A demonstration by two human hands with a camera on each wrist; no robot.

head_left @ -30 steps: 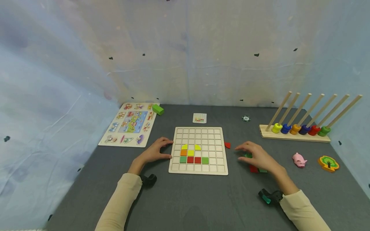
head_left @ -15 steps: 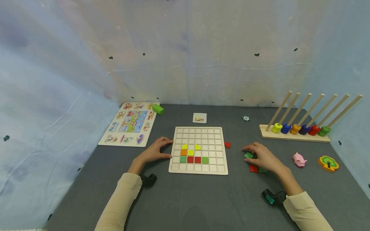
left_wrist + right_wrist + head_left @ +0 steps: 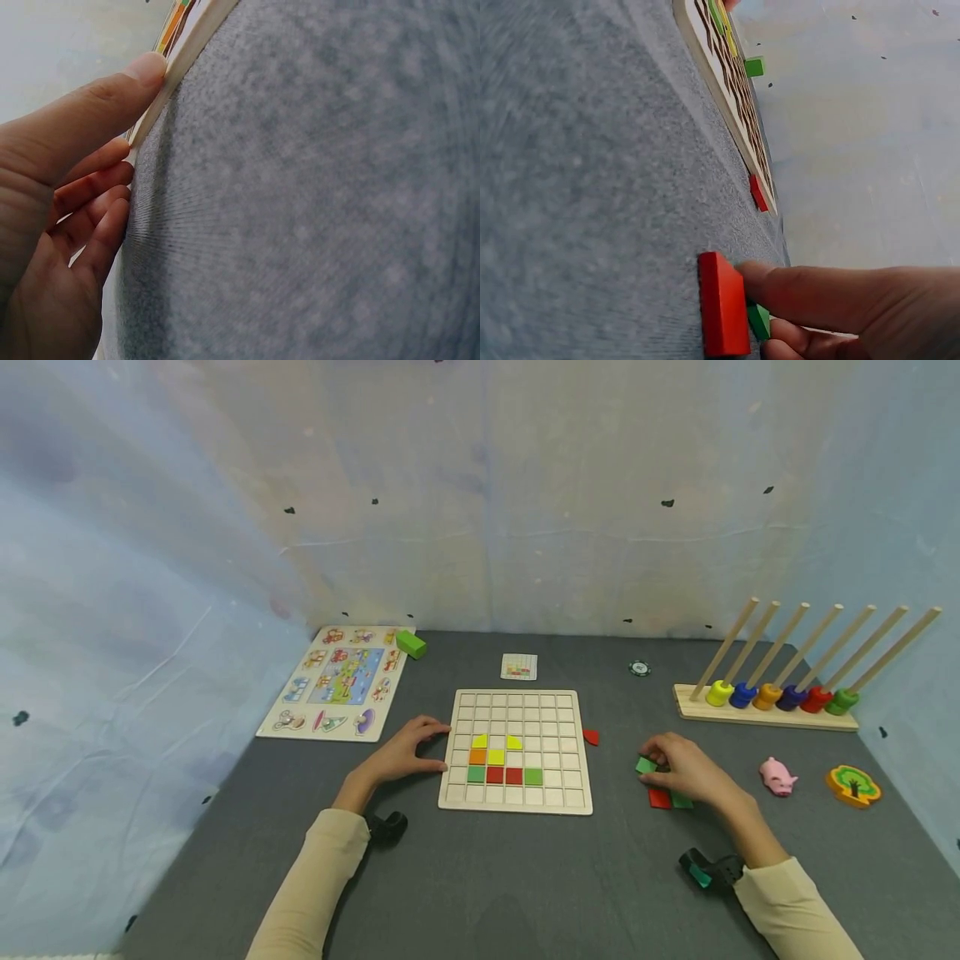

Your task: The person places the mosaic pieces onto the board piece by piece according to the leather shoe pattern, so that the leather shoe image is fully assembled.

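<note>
A wooden grid board [image 3: 516,706] lies in the middle of the grey mat, with yellow, orange, green and red tiles in its lower rows. My left hand [image 3: 408,752] rests against its left edge, thumb [image 3: 142,75] on the rim [image 3: 187,49] and fingers fairly straight. To the board's right, my right hand [image 3: 678,768] is curled over loose tiles. It pinches a green tile [image 3: 646,765] [image 3: 758,321], and its thumb [image 3: 817,296] touches a red tile [image 3: 721,304] [image 3: 659,798]. Another green tile [image 3: 682,802] lies under the palm.
A small red piece [image 3: 591,737] lies by the board's right edge. A pattern card [image 3: 518,667] and a dark chip [image 3: 639,668] lie behind it. An animal puzzle [image 3: 337,681] with a green block [image 3: 410,644] is at left. A ring-and-peg rack [image 3: 765,702], pink pig [image 3: 777,775] and tree piece [image 3: 853,783] are at right.
My right hand has drawn back to the right from near the board and curled its fingers onto the green tile. The left hand and board have stayed put.
</note>
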